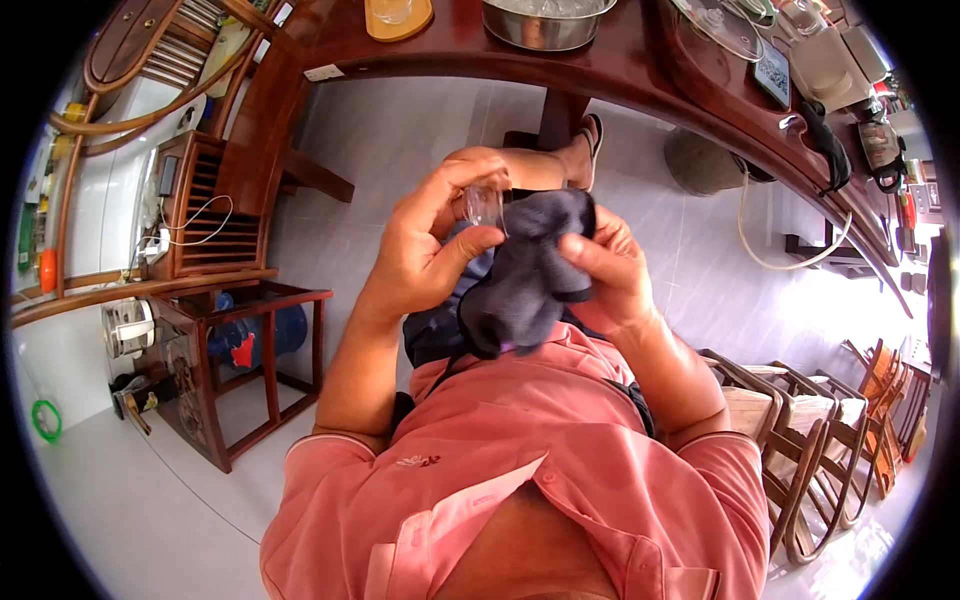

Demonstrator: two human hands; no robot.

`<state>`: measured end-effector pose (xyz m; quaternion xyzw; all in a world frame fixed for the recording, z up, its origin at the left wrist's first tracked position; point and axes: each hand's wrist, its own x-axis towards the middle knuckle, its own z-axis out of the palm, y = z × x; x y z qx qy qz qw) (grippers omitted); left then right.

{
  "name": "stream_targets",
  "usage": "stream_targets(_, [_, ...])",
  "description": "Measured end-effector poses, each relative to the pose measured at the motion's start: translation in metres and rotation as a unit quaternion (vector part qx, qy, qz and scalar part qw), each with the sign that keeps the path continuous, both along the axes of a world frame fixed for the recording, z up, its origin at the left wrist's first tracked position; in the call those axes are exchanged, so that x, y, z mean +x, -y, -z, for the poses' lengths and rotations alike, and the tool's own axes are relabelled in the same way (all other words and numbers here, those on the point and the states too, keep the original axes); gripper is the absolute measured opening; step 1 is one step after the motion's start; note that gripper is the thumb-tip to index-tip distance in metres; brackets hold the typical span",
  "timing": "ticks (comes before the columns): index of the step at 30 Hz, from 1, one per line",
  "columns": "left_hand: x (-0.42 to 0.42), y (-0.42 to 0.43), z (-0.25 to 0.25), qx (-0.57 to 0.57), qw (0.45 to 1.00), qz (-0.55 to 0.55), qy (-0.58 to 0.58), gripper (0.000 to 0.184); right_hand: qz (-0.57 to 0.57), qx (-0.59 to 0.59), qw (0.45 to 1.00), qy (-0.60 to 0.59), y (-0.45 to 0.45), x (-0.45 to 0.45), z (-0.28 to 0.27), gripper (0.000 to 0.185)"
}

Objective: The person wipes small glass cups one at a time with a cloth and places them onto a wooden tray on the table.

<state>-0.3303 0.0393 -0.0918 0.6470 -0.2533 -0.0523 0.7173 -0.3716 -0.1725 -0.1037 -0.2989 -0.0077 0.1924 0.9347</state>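
A small clear glass cup (484, 207) is held between the thumb and fingers of my left hand (425, 232), its opening facing toward the cloth. My right hand (608, 268) grips a dark grey cloth (530, 265), with the thumb pressed on its front. The cloth bunches up beside the cup's right edge and hangs down over my lap. Both hands are close together above my lap; the fingertips behind the cloth are hidden.
A dark red wooden table (440, 62) curves across the top, bearing a metal basin (550, 28), a yellow tray (398, 22) and a phone (771, 73). A bucket (703, 163) stands beneath. A wooden stand (270, 365) is at left, folding chairs (800, 440) at right.
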Motion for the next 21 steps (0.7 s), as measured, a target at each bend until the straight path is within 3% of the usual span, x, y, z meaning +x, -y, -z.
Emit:
stream_targets(5, [0.007, 0.001, 0.000, -0.144, 0.987, -0.056, -0.043, 0.055, 0.084, 0.049, 0.995, -0.019, 0.014, -0.005, 0.005, 0.056])
stream_targets(9, [0.011, 0.001, 0.008, -0.205, 0.973, -0.023, -0.107, 0.033, 0.130, 0.017, 0.991, 0.029, 0.012, -0.007, 0.018, 0.061])
stream_targets(12, [0.008, 0.005, 0.009, -0.213, 0.961, -0.029, -0.172, 0.016, 0.114, -0.080, 0.978, 0.154, 0.012, -0.006, 0.022, 0.061])
stream_targets(13, [0.007, 0.008, 0.009, -0.206, 0.961, -0.032, -0.180, 0.015, 0.084, 0.041, 0.980, 0.176, 0.010, -0.004, 0.021, 0.059])
stream_targets(17, [0.004, 0.014, 0.008, -0.231, 0.943, -0.053, -0.236, 0.022, 0.082, -0.032, 0.979, 0.183, 0.007, -0.008, 0.015, 0.053])
stream_targets(20, [0.002, 0.018, 0.006, -0.241, 0.931, -0.059, -0.268, 0.028, 0.076, -0.361, 0.875, 0.312, 0.018, -0.003, 0.003, 0.049])
stream_targets(21, [0.001, 0.019, 0.004, -0.241, 0.929, -0.059, -0.276, 0.030, 0.119, -0.363, 0.859, 0.341, 0.012, -0.001, -0.001, 0.046])
